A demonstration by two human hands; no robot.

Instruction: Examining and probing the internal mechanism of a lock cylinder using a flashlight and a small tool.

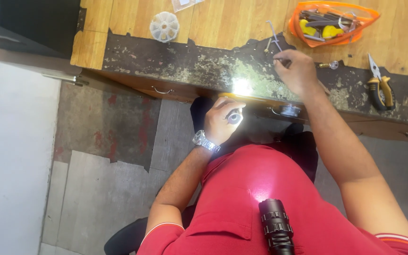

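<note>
Left hand (220, 120) is down below the edge of the surface (242, 28), fingers curled tight around a small round metal piece (234, 117) that catches a bright glare. A silver wristwatch (205, 141) sits on that wrist. Right hand (298, 71) is up on the worn dark strip of the surface, fingers pinched together on a thin metal tool (275, 40) that pokes away from the person. Just beside that hand lies a small brass-coloured spring part (329, 64). Further right, pliers (381, 85) with yellow and black grips lie flat. An orange pouch (331, 21) of tools sits behind, and a round white plastic organiser (164, 26) well to the left. A black flashlight (276, 226) rests against the red shirt (260, 189).
</note>
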